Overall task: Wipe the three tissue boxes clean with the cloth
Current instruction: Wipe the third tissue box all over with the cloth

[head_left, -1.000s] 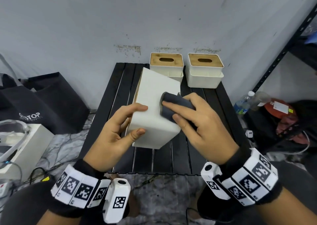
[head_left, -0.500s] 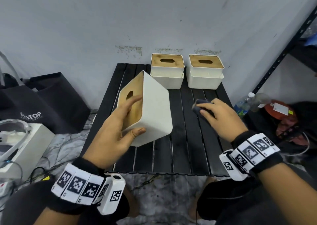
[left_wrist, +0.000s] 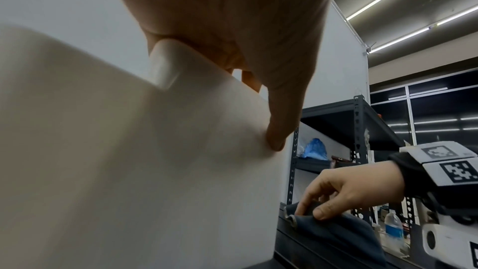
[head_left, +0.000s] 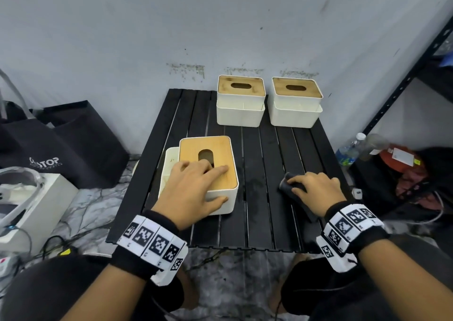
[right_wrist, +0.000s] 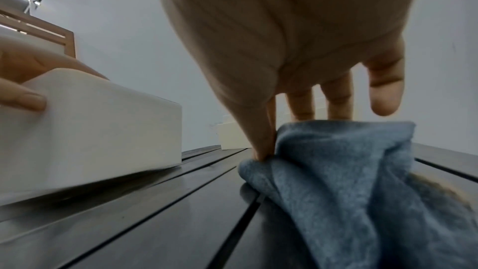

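The near tissue box (head_left: 208,154), white with a wooden lid, stands lid-up at the left front of the black slatted table (head_left: 264,168). My left hand (head_left: 220,184) grips it, fingers on the lid and thumb on its front wall (left_wrist: 129,171). In the right wrist view the box (right_wrist: 90,130) looks blurred and slightly lifted at one edge. My right hand (head_left: 294,186) pinches the dark blue-grey cloth (head_left: 284,187), which lies bunched on the table's right (right_wrist: 349,171). Two more tissue boxes (head_left: 241,100) (head_left: 295,101) stand side by side at the back against the wall.
Black bags (head_left: 73,144) and a white box (head_left: 36,198) sit on the floor to the left, with cables near them. A black metal shelf (head_left: 416,63) stands at the right, with a water bottle (head_left: 350,149) and clutter at its foot.
The near box went from lying on its side under the cloth to standing lid-up at the left front. My right hand carried the cloth off it down to the table's right.
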